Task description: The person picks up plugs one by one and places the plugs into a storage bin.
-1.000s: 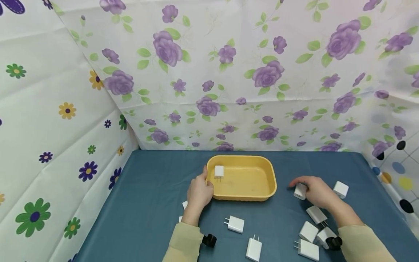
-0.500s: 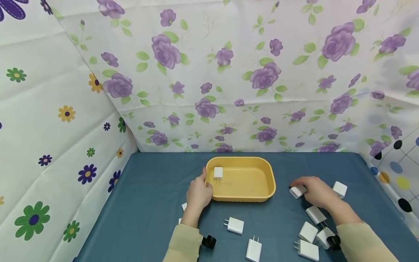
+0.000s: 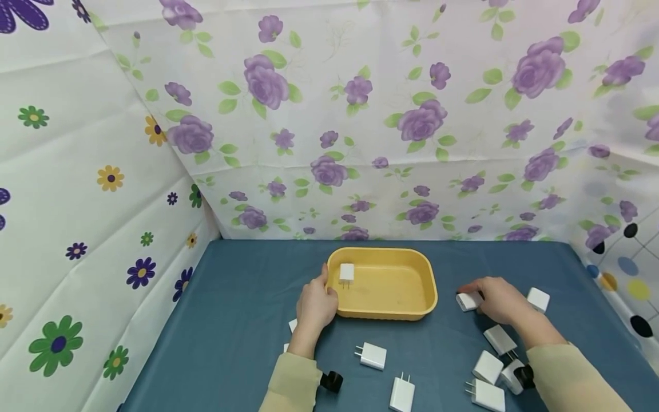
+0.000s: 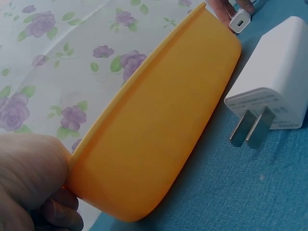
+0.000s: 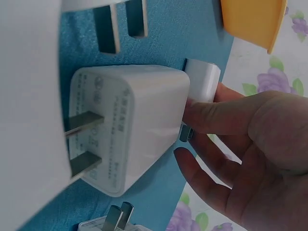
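A yellow plastic tray (image 3: 383, 316) stands at the back middle of the table, with one white charger plug (image 3: 346, 272) lying inside at its left end. My left hand (image 3: 316, 304) grips the tray's left rim; in the left wrist view the thumb and curled fingers hold the tray's corner. To the right of the tray, my right hand (image 3: 498, 300) pinches another white charger plug (image 3: 469, 301) between thumb and fingers, low at the table. The right wrist view shows this charger plug (image 5: 202, 79) partly behind the thumb, its prongs pointing toward the palm.
Several white charger plugs lie around my right forearm, among them one with prongs to the left (image 3: 487, 395). Two more plugs (image 3: 372, 356) (image 3: 402, 393) lie in front of the tray. Others are partly hidden by my left forearm. Floral sheets (image 3: 329, 114) hang behind and beside the table.
The charger plug at my right hand has turned, its outer end swinging to the left, and the fingers have closed on it. My left hand stays on the tray.
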A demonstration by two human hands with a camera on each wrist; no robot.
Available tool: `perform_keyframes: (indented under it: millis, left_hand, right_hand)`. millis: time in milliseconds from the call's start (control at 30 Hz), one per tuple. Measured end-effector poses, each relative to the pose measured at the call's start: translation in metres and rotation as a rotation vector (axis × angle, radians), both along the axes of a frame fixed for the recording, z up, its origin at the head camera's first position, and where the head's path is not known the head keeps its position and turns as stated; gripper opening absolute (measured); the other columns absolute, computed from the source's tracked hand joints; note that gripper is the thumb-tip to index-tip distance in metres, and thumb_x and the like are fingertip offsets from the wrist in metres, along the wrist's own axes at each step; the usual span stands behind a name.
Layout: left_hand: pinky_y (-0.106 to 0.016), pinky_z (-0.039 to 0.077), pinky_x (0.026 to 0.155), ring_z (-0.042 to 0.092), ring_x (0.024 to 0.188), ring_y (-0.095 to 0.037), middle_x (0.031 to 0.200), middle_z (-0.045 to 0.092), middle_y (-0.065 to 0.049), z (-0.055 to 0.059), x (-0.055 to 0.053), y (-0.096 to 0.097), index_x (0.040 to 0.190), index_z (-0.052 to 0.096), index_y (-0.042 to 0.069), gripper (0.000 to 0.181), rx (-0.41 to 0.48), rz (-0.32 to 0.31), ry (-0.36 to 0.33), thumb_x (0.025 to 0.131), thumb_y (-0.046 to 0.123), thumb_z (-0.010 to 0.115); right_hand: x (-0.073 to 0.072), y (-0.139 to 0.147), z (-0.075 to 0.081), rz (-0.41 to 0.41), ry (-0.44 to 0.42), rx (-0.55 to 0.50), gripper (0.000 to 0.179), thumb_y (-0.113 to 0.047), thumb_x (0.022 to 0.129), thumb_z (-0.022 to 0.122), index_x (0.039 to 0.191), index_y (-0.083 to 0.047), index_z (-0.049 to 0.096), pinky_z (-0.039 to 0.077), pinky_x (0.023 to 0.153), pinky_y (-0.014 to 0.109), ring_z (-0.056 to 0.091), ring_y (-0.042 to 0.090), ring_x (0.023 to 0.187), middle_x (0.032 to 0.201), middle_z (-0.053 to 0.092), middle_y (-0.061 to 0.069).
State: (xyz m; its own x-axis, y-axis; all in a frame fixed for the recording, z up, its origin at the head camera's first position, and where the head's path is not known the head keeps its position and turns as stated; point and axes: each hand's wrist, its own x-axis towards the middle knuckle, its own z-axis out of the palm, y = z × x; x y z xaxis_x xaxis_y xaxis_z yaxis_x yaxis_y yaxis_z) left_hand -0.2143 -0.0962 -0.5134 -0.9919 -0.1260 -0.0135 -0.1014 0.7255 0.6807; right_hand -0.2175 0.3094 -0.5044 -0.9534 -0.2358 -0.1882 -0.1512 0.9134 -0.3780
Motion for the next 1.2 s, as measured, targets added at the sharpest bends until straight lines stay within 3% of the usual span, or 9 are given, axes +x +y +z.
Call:
perform_keyframes:
  millis: [200, 467, 700, 1200]
  left_hand:
    - [-0.041, 0.046, 0.061, 0.066, 0.071, -0.026, 0.139, 0.069, -0.021, -0.0001, -0.0012, 0.0015, 0.162, 0.048, 0.010, 0.063, -0.008, 0.002, 0.000, 0.101, 0.008, 0.062]
    - [-0.043, 0.048, 0.062, 0.066, 0.071, -0.027, 0.137, 0.070, -0.021, -0.0025, -0.0017, 0.0031, 0.163, 0.048, 0.012, 0.063, -0.018, 0.000, -0.014, 0.102, 0.009, 0.063]
    - [-0.051, 0.056, 0.073, 0.074, 0.097, -0.036, 0.138, 0.070, -0.019, -0.0026, 0.0000, 0.0038, 0.162, 0.049, 0.012, 0.063, -0.025, 0.012, -0.011, 0.102, 0.010, 0.063]
    - [-0.047, 0.053, 0.066, 0.073, 0.085, -0.033, 0.136, 0.070, -0.020, -0.0011, -0.0012, 0.0018, 0.162, 0.049, 0.012, 0.063, -0.029, 0.018, -0.006, 0.101, 0.010, 0.063]
  right_hand:
    - [0.0004, -0.0011, 0.0015, -0.012, -0.009, 0.015, 0.052, 0.015, 0.081, 0.077, 0.128, -0.009, 0.080, 0.059, 0.082, 0.057, 0.067, 0.048, 0.109, 0.123, 0.072, 0.026]
    - [0.0023, -0.0002, 0.0018, -0.030, -0.012, 0.027, 0.051, 0.013, 0.082, 0.079, 0.128, -0.010, 0.080, 0.058, 0.074, 0.051, 0.069, 0.043, 0.101, 0.121, 0.072, 0.026]
    - [0.0021, 0.0012, -0.0020, -0.034, -0.020, 0.024, 0.049, 0.009, 0.082, 0.082, 0.127, -0.011, 0.080, 0.058, 0.074, 0.051, 0.069, 0.042, 0.100, 0.120, 0.073, 0.024]
    - [-0.0026, -0.0015, 0.0011, -0.026, -0.010, 0.031, 0.050, 0.006, 0.080, 0.086, 0.127, -0.009, 0.079, 0.057, 0.074, 0.052, 0.068, 0.039, 0.099, 0.122, 0.072, 0.023]
